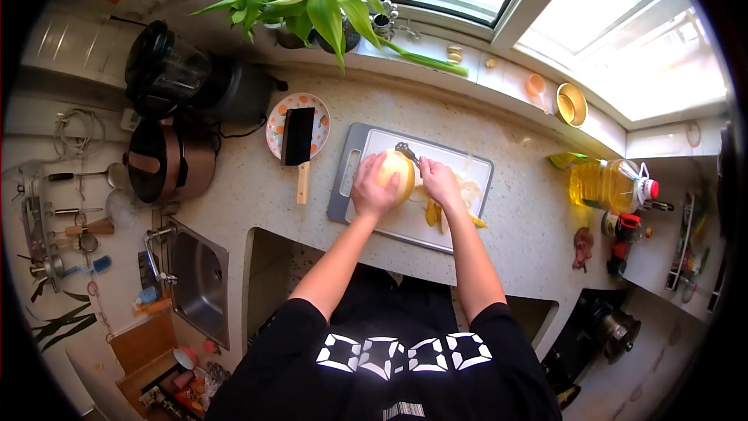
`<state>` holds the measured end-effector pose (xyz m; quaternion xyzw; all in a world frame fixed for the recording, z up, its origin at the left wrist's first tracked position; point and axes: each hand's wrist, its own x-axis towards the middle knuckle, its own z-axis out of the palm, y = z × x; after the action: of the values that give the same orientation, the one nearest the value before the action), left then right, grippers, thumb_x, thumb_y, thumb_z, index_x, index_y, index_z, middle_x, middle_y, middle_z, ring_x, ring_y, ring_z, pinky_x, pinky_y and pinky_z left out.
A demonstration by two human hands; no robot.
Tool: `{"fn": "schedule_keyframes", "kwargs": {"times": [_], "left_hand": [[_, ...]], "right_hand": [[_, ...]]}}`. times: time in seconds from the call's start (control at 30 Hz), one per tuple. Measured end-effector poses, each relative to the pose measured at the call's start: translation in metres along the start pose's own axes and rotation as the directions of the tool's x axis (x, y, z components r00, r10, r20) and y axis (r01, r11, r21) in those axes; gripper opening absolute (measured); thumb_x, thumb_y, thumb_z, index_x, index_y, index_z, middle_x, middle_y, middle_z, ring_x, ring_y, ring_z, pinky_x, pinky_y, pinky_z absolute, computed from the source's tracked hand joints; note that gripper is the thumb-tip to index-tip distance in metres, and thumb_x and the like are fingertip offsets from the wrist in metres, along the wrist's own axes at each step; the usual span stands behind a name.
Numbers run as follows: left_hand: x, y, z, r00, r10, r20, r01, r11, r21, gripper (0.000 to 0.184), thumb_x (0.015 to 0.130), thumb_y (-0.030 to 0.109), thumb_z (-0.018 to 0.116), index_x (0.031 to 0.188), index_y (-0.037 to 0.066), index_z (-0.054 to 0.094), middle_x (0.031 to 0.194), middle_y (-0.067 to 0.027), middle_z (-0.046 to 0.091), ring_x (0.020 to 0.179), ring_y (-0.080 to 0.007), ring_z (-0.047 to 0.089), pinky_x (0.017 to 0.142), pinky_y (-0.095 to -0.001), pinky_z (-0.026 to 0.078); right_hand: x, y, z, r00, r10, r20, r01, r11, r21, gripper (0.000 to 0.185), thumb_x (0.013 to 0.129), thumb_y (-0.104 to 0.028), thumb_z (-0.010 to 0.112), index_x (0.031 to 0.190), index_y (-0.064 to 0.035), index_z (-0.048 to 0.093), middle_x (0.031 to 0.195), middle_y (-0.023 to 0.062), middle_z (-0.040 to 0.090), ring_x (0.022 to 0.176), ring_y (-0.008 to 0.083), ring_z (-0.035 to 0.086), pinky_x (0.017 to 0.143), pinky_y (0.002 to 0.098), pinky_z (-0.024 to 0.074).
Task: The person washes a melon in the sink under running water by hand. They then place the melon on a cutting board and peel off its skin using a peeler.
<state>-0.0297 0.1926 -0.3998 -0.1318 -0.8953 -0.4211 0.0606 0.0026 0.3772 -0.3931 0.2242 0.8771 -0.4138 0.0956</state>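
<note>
My left hand [374,189] is closed around a large, pale yellow, rounded fruit [401,173], its exact kind unclear. In my right hand [439,182] is a dark metal peeler [407,151], its openwork head lying against the far side of the fruit; the fingers hide most of its handle. Both hands are over a white cutting board with a grey edge [357,140]. Yellow strips of peel [433,212] lie on the board by my right wrist. To the left, a cleaver [298,136] with a wooden handle rests across an orange-dotted plate [321,114].
A pressure cooker [187,160] and a blender [167,70] stand on the left, above a steel sink [201,284]. At the right are an oil bottle [608,185] and a stove [580,343]. A leafy plant [319,0] lines the windowsill beside a golden bowl [571,104].
</note>
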Motion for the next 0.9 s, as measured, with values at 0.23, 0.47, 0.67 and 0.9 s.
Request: {"fn": "schedule_keyframes", "kwargs": {"times": [0.23,0.47,0.67,0.9], "left_hand": [[-0.002,0.004,0.005,1.000,-0.011,-0.011,0.011,0.999,0.039,0.046,0.086,0.034,0.071,0.128,0.015,0.070,0.126,-0.0167,0.065,0.117,-0.0365,0.064,0.100,-0.0439,0.052],[-0.002,0.014,0.003,1.000,-0.016,0.022,0.015,0.999,0.031,0.043,0.088,0.030,0.069,0.127,0.013,0.070,0.127,-0.0179,0.066,0.115,-0.0371,0.065,0.098,-0.0427,0.053],[0.001,0.016,0.001,0.998,-0.031,0.056,0.028,0.998,0.048,0.042,0.089,0.032,0.068,0.127,0.015,0.070,0.128,-0.0178,0.065,0.116,-0.0375,0.065,0.098,-0.0426,0.053],[0.002,0.015,0.000,0.997,-0.057,0.057,0.056,0.998,0.026,0.041,0.090,0.031,0.068,0.127,0.015,0.070,0.128,-0.0161,0.066,0.115,-0.0364,0.066,0.096,-0.0422,0.054]], "right_hand": [[-0.025,-0.003,0.010,0.998,0.049,-0.043,-0.050,0.999,-0.018,0.051,0.108,-0.044,0.038,0.108,-0.0041,0.070,0.100,0.0271,0.070,0.099,0.0476,0.065,0.087,0.0530,0.0516],[-0.043,-0.004,0.016,0.989,0.116,-0.094,-0.117,0.993,-0.003,0.050,0.109,-0.042,0.038,0.105,-0.0028,0.070,0.097,0.0290,0.069,0.095,0.0483,0.066,0.083,0.0529,0.0513],[-0.050,0.000,0.026,0.979,0.060,-0.196,-0.042,0.994,0.098,0.047,0.109,-0.036,0.037,0.097,-0.0010,0.066,0.096,0.0279,0.068,0.092,0.0486,0.065,0.083,0.0557,0.0498],[-0.062,-0.006,0.026,0.978,0.110,-0.180,-0.081,0.984,0.162,0.046,0.109,-0.036,0.039,0.099,-0.0005,0.065,0.097,0.0292,0.067,0.095,0.0488,0.064,0.083,0.0551,0.0495]]}}
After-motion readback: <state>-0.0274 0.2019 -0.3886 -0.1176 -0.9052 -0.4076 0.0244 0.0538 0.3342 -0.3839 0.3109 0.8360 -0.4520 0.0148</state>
